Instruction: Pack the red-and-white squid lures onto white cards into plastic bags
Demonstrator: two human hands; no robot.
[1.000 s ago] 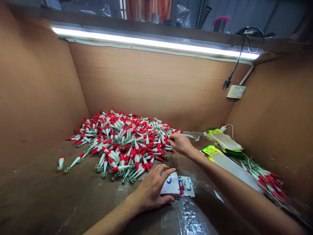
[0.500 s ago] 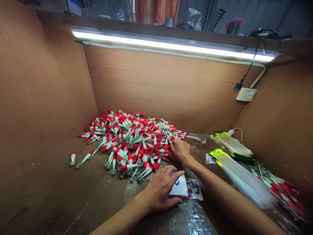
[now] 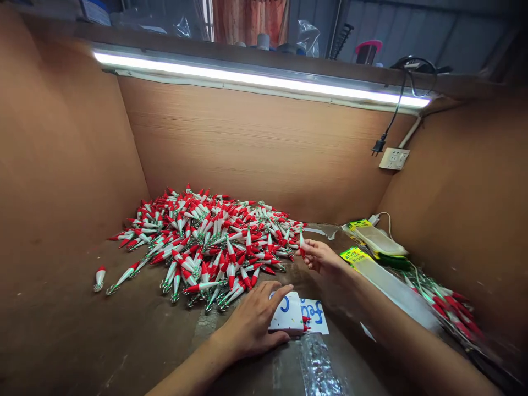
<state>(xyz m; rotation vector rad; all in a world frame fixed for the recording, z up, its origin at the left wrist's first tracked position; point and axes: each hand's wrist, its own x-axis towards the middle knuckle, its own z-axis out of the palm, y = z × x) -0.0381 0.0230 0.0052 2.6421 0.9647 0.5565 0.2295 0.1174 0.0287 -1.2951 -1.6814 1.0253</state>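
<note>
A red-and-white squid jig (image 3: 301, 240) with a green-tinged hook crown stands upright in the pinch of my right hand (image 3: 320, 256), just off the right edge of the jig pile (image 3: 223, 236). My left hand (image 3: 258, 314) is closed around the left part of a white block (image 3: 289, 314) with blue marking, thumb in front and fingers across the back. Red jig tips (image 3: 306, 323) poke out of the block's right side. Under them lies a white paper (image 3: 317, 317) with blue handwriting. Part of the block is hidden by my left hand.
Clear bags with yellow headers (image 3: 379, 278) lie at the right, beside bagged red-and-white jigs (image 3: 451, 311). Brown panels (image 3: 231, 143) enclose the bench on the left, back and right. A black plug (image 3: 378, 145) hangs near a wall socket (image 3: 394, 158). Clear tape (image 3: 319, 366) covers the front surface.
My right hand has drawn back from the pile's edge with one squid jig lifted between its fingers. My left hand keeps its place at the block. The whole view has shifted slightly.
</note>
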